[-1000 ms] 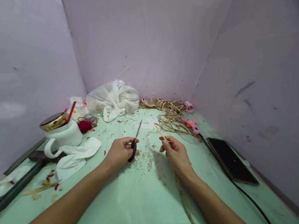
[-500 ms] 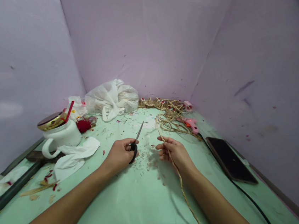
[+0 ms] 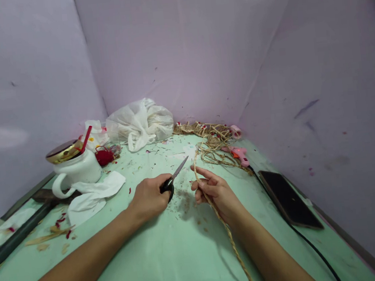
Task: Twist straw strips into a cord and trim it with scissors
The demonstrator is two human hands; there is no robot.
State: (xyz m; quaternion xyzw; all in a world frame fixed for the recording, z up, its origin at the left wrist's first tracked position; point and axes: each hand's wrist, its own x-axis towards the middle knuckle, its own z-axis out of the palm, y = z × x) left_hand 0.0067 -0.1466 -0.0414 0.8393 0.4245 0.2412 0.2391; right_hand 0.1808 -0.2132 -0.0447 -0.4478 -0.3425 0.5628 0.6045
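Over the green table, a long rope runs up into the right hand, pinched by thumb and fingers, while the left hand curls tightly around the handles of scissors near the rope.

scissors left of rope (phone farther right) | mug at left on table | bag at back

My left forearm slants toward two o'clock, ending in my curled left hand, its back facing up. My right forearm slants toward eleven; my right hand pinches, index finger stretched toward ten.
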